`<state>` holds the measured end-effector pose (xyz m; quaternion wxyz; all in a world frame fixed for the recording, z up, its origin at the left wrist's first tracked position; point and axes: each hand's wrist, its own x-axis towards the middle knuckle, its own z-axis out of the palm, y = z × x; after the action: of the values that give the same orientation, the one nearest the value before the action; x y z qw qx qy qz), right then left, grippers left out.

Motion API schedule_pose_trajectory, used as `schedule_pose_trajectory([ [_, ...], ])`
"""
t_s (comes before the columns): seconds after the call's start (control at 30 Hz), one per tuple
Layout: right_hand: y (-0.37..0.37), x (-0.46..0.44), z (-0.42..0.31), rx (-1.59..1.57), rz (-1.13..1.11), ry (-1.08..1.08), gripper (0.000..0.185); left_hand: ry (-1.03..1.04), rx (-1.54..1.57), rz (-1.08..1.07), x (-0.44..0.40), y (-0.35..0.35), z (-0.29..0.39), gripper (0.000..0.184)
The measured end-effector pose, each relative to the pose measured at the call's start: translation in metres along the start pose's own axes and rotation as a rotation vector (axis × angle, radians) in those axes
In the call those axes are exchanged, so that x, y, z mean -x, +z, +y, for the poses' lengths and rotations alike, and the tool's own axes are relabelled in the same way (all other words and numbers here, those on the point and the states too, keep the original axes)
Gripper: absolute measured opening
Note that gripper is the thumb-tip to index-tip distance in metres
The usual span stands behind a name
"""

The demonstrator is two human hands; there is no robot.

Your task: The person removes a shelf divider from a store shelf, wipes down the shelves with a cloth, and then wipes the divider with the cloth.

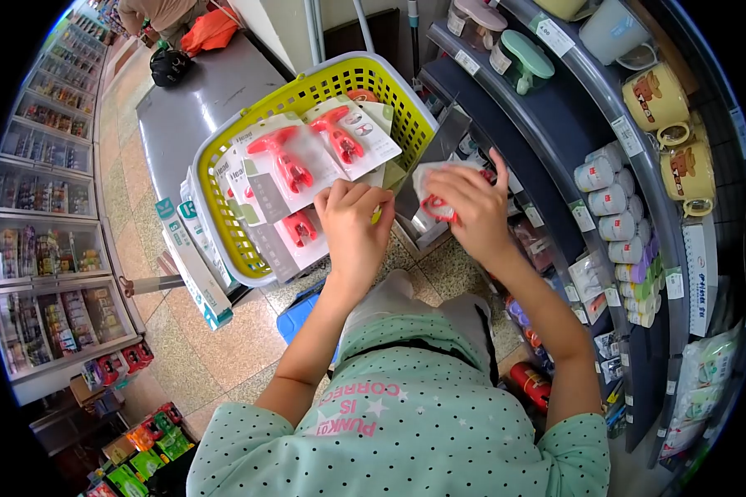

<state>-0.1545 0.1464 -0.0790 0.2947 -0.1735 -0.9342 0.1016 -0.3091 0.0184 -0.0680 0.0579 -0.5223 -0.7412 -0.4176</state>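
Observation:
A yellow-green basket [224, 248] with a grey rim holds several white packages with red plastic tools; one package [290, 161] lies on top. My left hand [355, 224] is at the basket's near right edge, its fingers curled and thumb and forefinger together; what they hold, if anything, is too small to name. To its right, my right hand [470, 203] has its fingers bent over a small white and red packet [436, 195], beside the shelves. Part of that packet is hidden under the fingers.
Curved shelves at the right carry mugs [655, 95], white rolls [609, 199] and soap boxes [518, 62]. The basket rests on a grey table [191, 116]. Long white and teal boxes [192, 265] stand left of it. A person [162, 16] is at the top left.

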Motion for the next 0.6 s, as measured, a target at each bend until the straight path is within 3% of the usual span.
schedule_pose_trajectory([
  [0.23,0.008,0.013,-0.033,-0.030,-0.055,-0.051,0.026,-0.006,-0.074,-0.017,0.003,-0.013,0.002,0.012],
  [0.6,0.020,0.014,0.008,-0.002,0.015,-0.129,0.014,-0.025,-0.082,0.061,0.019,-0.001,-0.003,0.011],
])
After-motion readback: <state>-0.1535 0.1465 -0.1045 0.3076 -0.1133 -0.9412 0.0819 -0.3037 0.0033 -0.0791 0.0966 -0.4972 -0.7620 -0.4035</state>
